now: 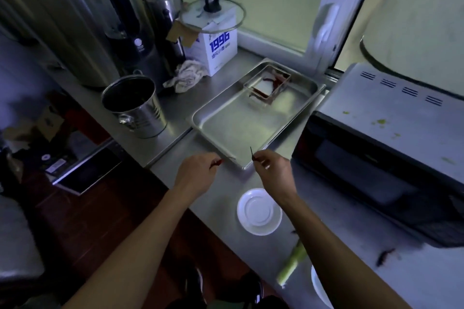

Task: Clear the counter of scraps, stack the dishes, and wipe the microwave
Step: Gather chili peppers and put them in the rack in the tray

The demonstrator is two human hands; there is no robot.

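While the left hand (198, 173) pinches a small red chilli scrap (218, 162) and the right hand (272, 170) pinches a thin dark stem scrap (251, 153) above the steel counter (216, 208) beside the shallow rectangular steel tray (241, 130), scrap clearing appears underway, and disposal presumably follows.

Commercial or canteen-type kitchen. Evidence: stainless steel counter (190, 105) running beneath a window (273, 2); steel tray (251, 120) of catering type; microwave (376, 158) with food spatter on top; large steel urn (62, 27); steel bucket (135, 105); glass pot lid (212, 16); white saucer (258, 212); vegetable scrap (292, 264) on the counter.
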